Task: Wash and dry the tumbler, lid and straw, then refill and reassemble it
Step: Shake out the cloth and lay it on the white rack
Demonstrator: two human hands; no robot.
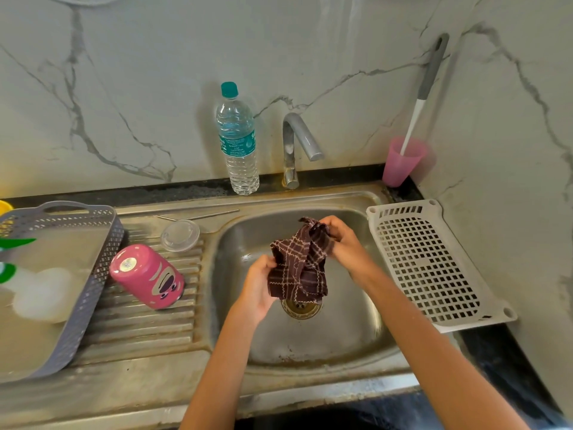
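Note:
A pink tumbler (147, 276) stands upside down on the ribbed draining board, left of the sink bowl. Behind it lie a clear round lid (180, 235) and a thin metal straw (198, 216). Over the sink bowl (341, 330), my left hand (259, 285) and my right hand (342, 242) both grip a dark brown checked cloth (299, 263). The left hand holds its lower left edge, the right hand its upper right end. The cloth hangs bunched above the drain.
A water bottle (238, 141) with a teal cap stands beside the tap (297, 144). At the back right is a pink cup (401, 161) holding a long brush. A white perforated tray (431, 262) lies right of the sink; a grey basket (93, 274) sits at the left.

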